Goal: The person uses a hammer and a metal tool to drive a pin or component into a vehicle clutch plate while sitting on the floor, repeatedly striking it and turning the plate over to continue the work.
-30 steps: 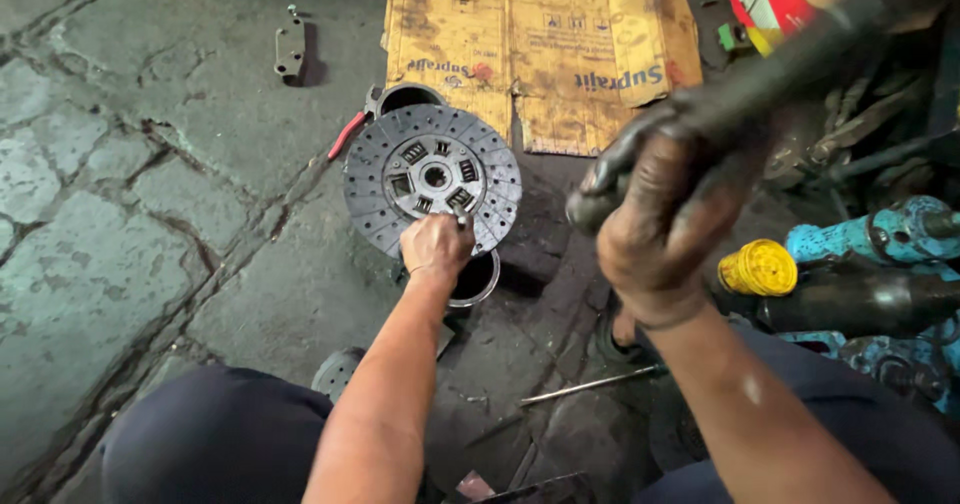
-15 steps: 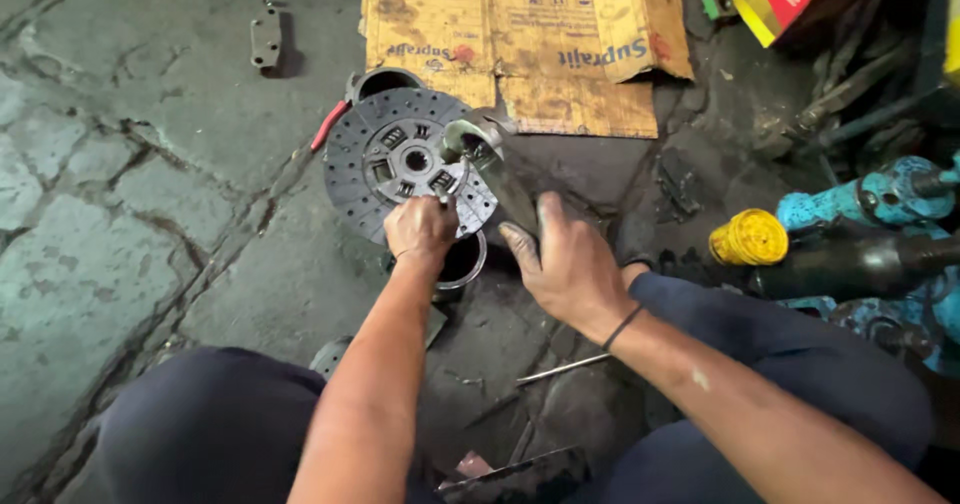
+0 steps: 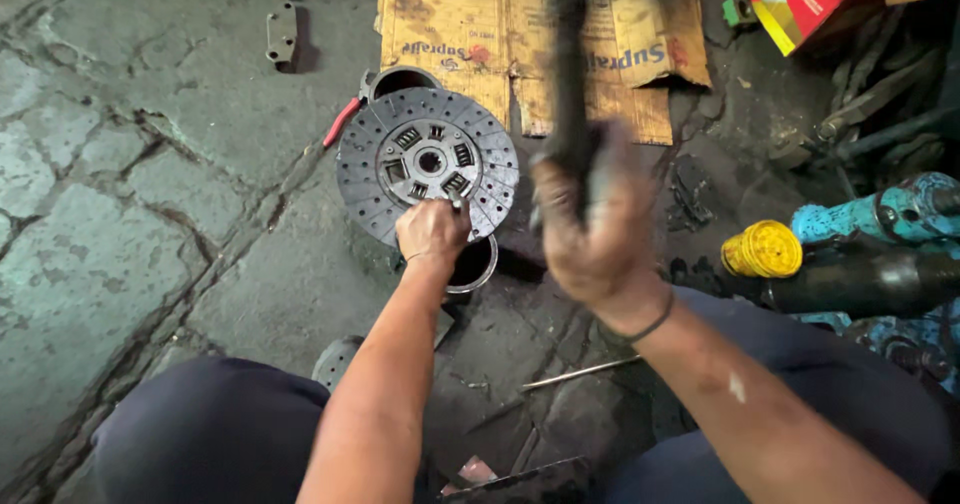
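My right hand [image 3: 600, 229] has swung the hammer [image 3: 572, 84] back up, fist tight around its handle; my left hand [image 3: 432, 232] pinches a punch [image 3: 455, 202] on the clutch disc [image 3: 428, 162], lying on the floor.

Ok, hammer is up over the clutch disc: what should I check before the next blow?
1. Punch set on clutch disc hub: ok, tip rests by the hub springs.
2. Left hand grips punch: ok, fist closed around it.
3. Right hand grips hammer: ok, though blurred.
4. Disc supported: ok, it lies over a metal ring; how steady, cannot tell.
5. Left fingers out of the strike line: not ok, they sit just below the punch head.
6. Loose rod near the legs: ok, apart from the disc.
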